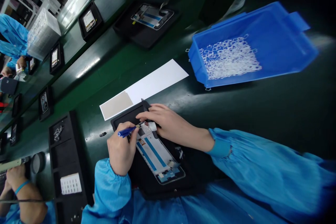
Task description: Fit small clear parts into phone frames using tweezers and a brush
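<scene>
A phone frame [157, 154] with blue strips lies tilted in a black tray [147, 185] close to my body. My left hand [122, 147] pinches a blue pen-like tool [126, 131], its tip hidden near the frame's upper end. Across from it, my right hand [168, 124] bends over the top right edge of the frame and seems to hold it there. A small whitish piece [152, 126] shows beside the right fingers; whether they touch it I cannot tell.
Behind the tray lies a white strip of card [157, 78]. A blue bin [283, 42] of small white frames stands at right. Another phone frame [152, 15] rests in a black tray farther back. At left are a compartment tray [61, 157] and a co-worker's arm [28, 196].
</scene>
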`<state>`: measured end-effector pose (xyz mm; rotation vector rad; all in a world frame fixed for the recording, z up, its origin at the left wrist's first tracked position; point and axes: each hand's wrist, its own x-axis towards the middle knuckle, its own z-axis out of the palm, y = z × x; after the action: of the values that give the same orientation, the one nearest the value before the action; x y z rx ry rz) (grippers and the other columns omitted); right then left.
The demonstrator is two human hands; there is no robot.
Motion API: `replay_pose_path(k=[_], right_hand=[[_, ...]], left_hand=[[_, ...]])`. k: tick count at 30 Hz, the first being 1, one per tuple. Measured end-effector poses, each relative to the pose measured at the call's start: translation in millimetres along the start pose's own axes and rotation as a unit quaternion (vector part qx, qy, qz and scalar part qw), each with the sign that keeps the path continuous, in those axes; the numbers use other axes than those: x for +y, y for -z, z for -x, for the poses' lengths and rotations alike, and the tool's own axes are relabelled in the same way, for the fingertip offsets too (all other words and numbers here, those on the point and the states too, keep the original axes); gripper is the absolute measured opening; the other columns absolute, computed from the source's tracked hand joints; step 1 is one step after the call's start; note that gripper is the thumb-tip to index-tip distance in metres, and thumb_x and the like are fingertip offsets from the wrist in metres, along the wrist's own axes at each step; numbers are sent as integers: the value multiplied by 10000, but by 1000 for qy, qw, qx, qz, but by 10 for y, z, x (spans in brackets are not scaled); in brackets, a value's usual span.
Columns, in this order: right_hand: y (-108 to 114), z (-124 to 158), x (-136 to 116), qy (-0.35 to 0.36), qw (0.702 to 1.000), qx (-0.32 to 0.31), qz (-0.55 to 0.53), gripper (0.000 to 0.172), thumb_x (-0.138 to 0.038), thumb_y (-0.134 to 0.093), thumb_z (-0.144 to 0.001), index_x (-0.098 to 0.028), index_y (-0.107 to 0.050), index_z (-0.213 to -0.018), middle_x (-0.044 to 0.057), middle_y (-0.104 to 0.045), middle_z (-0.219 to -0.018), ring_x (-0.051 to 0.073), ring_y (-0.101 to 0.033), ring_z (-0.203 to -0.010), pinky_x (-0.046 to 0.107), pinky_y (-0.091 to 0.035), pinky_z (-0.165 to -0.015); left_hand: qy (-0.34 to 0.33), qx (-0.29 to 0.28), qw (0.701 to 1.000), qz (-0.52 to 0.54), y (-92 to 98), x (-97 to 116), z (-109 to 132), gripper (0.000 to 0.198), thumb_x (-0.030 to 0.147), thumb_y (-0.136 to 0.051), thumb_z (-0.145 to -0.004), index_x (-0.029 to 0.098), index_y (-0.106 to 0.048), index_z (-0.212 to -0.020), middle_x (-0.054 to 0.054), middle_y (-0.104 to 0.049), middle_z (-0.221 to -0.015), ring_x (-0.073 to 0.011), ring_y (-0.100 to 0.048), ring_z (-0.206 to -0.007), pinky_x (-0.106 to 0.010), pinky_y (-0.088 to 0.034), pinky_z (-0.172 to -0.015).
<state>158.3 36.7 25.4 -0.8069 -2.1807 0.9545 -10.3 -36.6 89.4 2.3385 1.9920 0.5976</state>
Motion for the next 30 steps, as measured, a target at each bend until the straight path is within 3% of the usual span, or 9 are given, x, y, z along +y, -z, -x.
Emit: replay_pose_path(k=[6,10,14,17,19,21,23,26,30], right_hand=[[-1,5,-3,9,1000,11,-2,523,42,-393,-745,-226,-599,-1143,53,-682,-935,216,-626,-928,488,-466,-960],[3,-4,-24,7,1000,10,8,538,45,-400,-718,-236,-612,-1125,52,-680,-900,226,-630,-905,490,-485,-933],[17,-19,-42,4,1000,-1,16,467,12,-442,-765,-234,-611,-1125,61,-696,-935,238,-643,-923,511,-471,-959],[20,-18,-38,2,1000,-10,12,427,-12,-472,-796,-232,-602,-1138,57,-709,-957,240,-648,-952,521,-448,-991],[18,-12,-32,0,1000,-13,8,452,2,-481,-778,-230,-595,-1148,51,-718,-970,240,-648,-965,527,-437,-1004],[16,-6,-30,-1,1000,-14,7,474,19,-480,-761,-222,-590,-1154,49,-723,-979,242,-646,-968,534,-436,-1004],[16,-4,-33,0,1000,-14,7,485,33,-462,-758,-219,-590,-1152,49,-724,-986,239,-647,-971,537,-437,-1006],[23,-6,-42,-1,1000,-13,13,493,40,-438,-764,-234,-598,-1141,48,-723,-1006,235,-650,-988,536,-437,-1013],[26,-6,-36,-5,1000,-16,12,487,17,-449,-774,-246,-603,-1155,38,-730,-984,240,-654,-990,547,-447,-1012]], left_hand=[[-24,-17,1000,-7,-38,36,21,47,197,-521,-954,200,-567,-962,-21,-675,-854,-135,-675,-743,-207,-493,-633],[23,-22,998,58,-98,-15,51,57,224,-540,-944,205,-592,-929,-30,-678,-860,-149,-682,-788,-229,-525,-683],[137,64,966,209,-100,-141,80,64,254,-580,-916,191,-568,-912,-33,-676,-874,-164,-696,-819,-265,-561,-718],[146,140,946,254,-44,-201,128,83,199,-475,-953,189,-545,-909,-35,-648,-877,-159,-681,-865,-289,-554,-778],[92,99,970,200,-24,-202,178,164,143,-423,-952,192,-574,-913,-28,-629,-845,-147,-652,-832,-273,-530,-765],[21,15,996,88,-45,-182,234,217,111,-433,-931,197,-629,-967,-21,-608,-795,-144,-614,-746,-255,-498,-687],[-39,-36,998,-27,-102,-159,285,263,103,-469,-913,203,-655,-1069,-18,-585,-754,-152,-577,-673,-265,-461,-615],[-86,-46,987,-129,-187,-146,330,319,99,-501,-901,208,-646,-1163,-5,-542,-694,-157,-540,-614,-283,-419,-564],[-105,-60,977,-174,-188,-148,306,331,92,-506,-905,218,-637,-1182,5,-521,-678,-153,-529,-594,-293,-391,-539]])
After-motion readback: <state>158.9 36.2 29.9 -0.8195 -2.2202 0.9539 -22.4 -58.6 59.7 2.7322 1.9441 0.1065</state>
